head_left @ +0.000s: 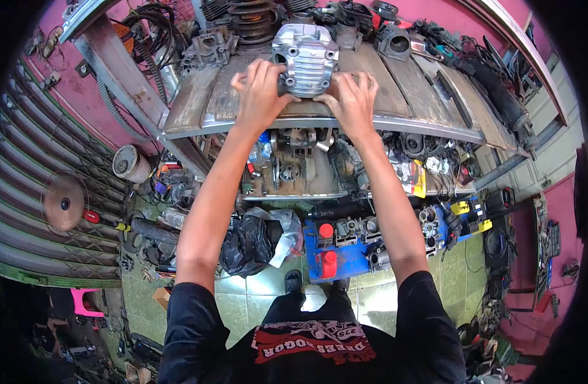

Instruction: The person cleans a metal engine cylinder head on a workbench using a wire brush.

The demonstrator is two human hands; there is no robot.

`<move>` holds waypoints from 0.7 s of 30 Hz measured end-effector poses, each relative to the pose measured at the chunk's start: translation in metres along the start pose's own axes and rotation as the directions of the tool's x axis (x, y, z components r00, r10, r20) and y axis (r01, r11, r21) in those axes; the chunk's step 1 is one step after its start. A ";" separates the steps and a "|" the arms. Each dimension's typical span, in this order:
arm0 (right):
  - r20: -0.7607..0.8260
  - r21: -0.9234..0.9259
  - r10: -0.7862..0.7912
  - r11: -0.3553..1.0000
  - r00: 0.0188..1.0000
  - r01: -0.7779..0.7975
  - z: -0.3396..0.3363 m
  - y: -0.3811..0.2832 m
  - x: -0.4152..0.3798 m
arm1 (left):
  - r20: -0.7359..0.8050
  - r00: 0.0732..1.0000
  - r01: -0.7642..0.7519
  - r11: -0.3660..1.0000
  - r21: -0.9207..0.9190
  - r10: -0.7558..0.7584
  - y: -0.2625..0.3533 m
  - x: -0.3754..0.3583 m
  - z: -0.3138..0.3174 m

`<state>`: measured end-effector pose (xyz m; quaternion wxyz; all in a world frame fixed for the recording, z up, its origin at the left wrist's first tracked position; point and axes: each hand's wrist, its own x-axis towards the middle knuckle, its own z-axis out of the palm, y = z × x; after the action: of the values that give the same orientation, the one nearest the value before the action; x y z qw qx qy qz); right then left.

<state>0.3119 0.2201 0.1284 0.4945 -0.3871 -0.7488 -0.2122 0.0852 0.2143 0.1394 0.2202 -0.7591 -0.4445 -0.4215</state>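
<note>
A silver, finned engine cylinder head stands upright near the front edge of a wooden shelf. My left hand grips its left side, with the thumb at the lower edge and the fingers bent along the flank. On the opposite side, my right hand holds it the same way, thumb low and fingers curled. Both arms reach straight forward. Behind the cylinder head are a rusty finned cylinder and a grey engine casting.
Engine parts crowd the back of the shelf, including a round-bored casting. A lower shelf holds more parts. On the floor are a blue tray with red-capped containers and a black plastic bag. A fan spins at left.
</note>
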 end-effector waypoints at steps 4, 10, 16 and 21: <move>-0.005 -0.069 -0.040 0.997 0.999 0.040 -0.004 -0.010 -0.011 | -0.198 0.980 -0.020 0.991 -0.129 -0.006 0.000 -0.015 0.005; -0.060 -0.015 0.065 0.998 0.996 -0.066 -0.003 -0.021 -0.022 | -0.271 0.958 0.049 0.988 -0.149 -0.089 0.014 -0.023 0.003; 0.077 -0.047 0.141 0.989 0.987 -0.137 -0.014 -0.024 -0.021 | -0.212 0.949 0.216 0.970 -0.110 -0.235 0.031 -0.027 -0.002; 0.101 -0.016 0.146 0.989 0.984 -0.145 -0.021 -0.020 -0.023 | -0.232 0.913 0.316 0.941 -0.121 -0.336 0.044 -0.033 0.005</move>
<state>0.3129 0.1851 0.1177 0.4682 -0.4532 -0.7417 -0.1590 0.1169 0.1789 0.1109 0.1699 -0.6237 -0.5161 -0.5619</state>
